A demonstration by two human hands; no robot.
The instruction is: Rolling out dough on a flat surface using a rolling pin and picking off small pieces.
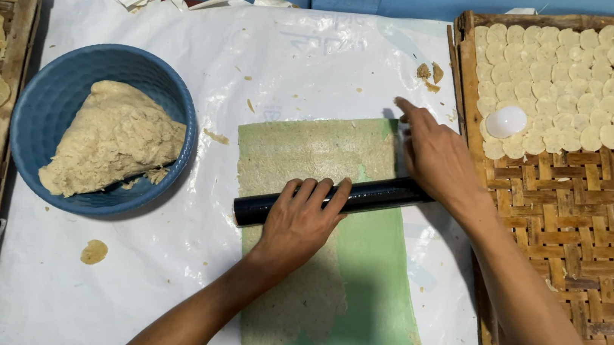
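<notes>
The black rolling pin [334, 200] lies crosswise over the green sheet [357, 277], left hand [300, 221] pressing flat on its middle, right hand [434, 159] open-palmed at its right end.

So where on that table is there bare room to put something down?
Bare white sheet lies in front of the blue bowl, left of the green mat; more lies behind the mat. The woven tray is bare on its near half. Crowded: the mat, under the left hand, right hand and black roller.
</notes>
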